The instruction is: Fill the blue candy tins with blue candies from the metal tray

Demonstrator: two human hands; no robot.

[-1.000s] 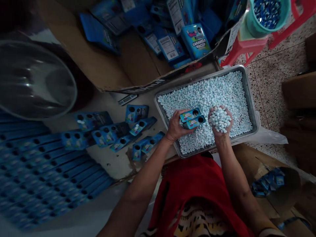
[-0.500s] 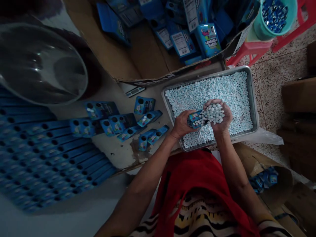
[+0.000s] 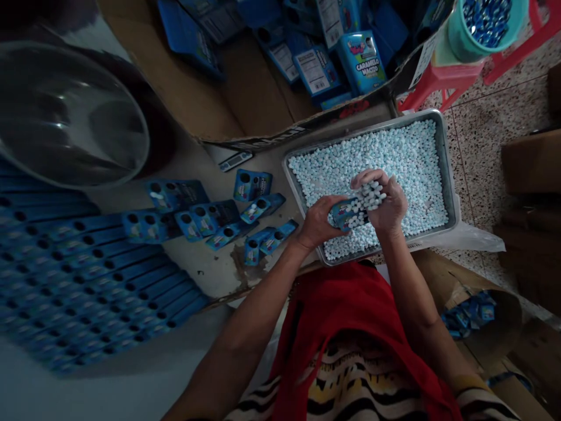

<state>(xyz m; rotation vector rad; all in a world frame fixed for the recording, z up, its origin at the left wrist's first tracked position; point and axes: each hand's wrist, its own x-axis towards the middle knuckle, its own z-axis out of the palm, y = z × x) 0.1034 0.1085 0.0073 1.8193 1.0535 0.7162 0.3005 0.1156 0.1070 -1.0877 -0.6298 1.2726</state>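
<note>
My left hand (image 3: 319,222) is wrapped round a small blue box (image 3: 343,215) above the left part of a metal tray (image 3: 449,199). My right hand (image 3: 388,202) is cupped and tilted toward the box, with a heap of pale candies (image 3: 371,196) in its palm. Some of those candies touch the box's near end, between the two hands. Pale blue and white candies (image 3: 407,146) fill the tray beneath.
Several blue boxes (image 3: 254,185) lie on the table left of the tray, beside stacked rows (image 3: 109,280). A carton (image 3: 263,99) of boxes stands behind, a clear bowl (image 3: 70,117) at left, a teal bucket (image 3: 458,35) at back right.
My right hand has tipped toward the box and its fingers have curled in more. The heap in its palm is smaller. My left hand still holds the box. The view has shifted slightly.
</note>
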